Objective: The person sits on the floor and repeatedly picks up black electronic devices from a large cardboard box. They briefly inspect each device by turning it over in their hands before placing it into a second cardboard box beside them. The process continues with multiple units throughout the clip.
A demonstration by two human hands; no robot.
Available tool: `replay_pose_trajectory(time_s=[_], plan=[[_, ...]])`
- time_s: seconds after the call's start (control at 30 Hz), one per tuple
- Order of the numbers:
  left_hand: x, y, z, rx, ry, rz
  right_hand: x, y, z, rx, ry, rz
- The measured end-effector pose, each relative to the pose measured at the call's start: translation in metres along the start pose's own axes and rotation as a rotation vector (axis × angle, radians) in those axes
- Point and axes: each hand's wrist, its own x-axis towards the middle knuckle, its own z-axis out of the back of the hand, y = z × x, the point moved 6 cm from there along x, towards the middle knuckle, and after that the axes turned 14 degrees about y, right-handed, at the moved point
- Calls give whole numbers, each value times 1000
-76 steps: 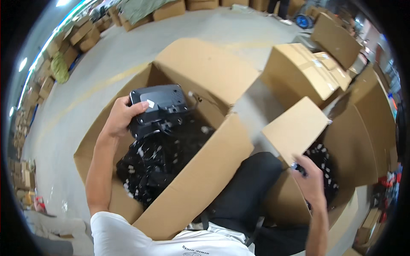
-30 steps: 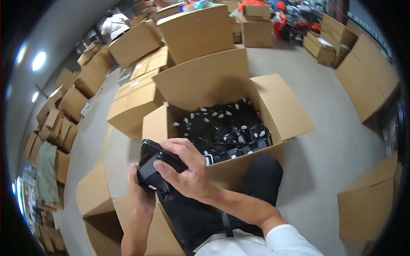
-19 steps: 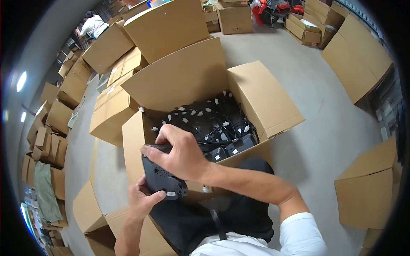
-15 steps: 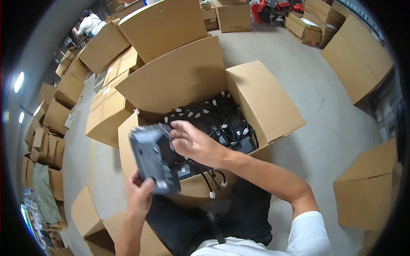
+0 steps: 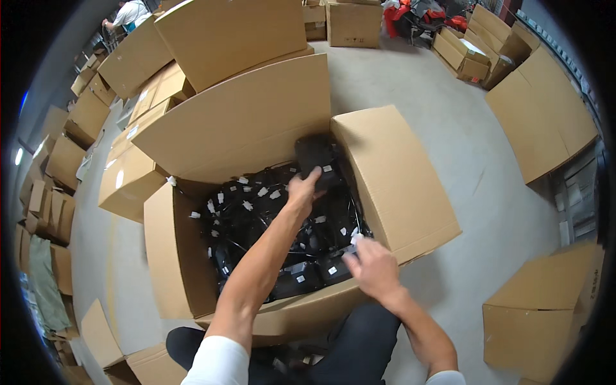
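My left hand [image 5: 304, 191] reaches to the far right part of a big open carton [image 5: 159, 247]. It grips the near end of a black plastic housing [image 5: 313, 153], with a small white label near my fingers. At the carton's near right rim is my right hand [image 5: 377, 269], its fingers bent and blurred. A white plug [image 5: 357, 239] shows at its fingertips; whether they hold it, I cannot tell. Several more black housings [image 5: 300, 276] lie in the carton among black cables with white plugs [image 5: 248, 205].
The carton's flaps stand open, a tall one [image 5: 237, 119] at the back and another [image 5: 398, 179] on the right. Closed cartons [image 5: 131, 186] are stacked to the left. One more carton [image 5: 523, 333] stands at right. A person [image 5: 130, 14] is far back left.
The black housing that my left hand held up before me is now down in the carton's far right. My right hand has moved from beside it to the near right rim.
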Motion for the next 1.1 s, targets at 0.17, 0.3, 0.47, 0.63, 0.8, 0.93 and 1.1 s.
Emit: replay_pose_trajectory(time_s=[0.17, 0.3, 0.47, 0.63, 0.8, 0.93, 1.1], plan=[[31, 42, -17, 141, -99, 54, -7, 1, -3, -7, 25, -67], [40, 44, -30, 73, 75, 4, -6, 1, 1, -68, 17, -87], [30, 7, -1, 465, -70, 246, 1, 4, -3, -78, 50, -76], [-92, -117, 46, 1309, 306, -218, 6, 11, -20, -71, 190, -159], [-417, -284, 153, 1224, 76, -427, -8, -14, -33, -70, 181, -105], [-706, -276, 340, 765, -786, -322, -2, -49, -37, -62, 383, -47], [-945, -38, 495, 521, -1142, 173, 18, -12, -48, -51, 826, -221]])
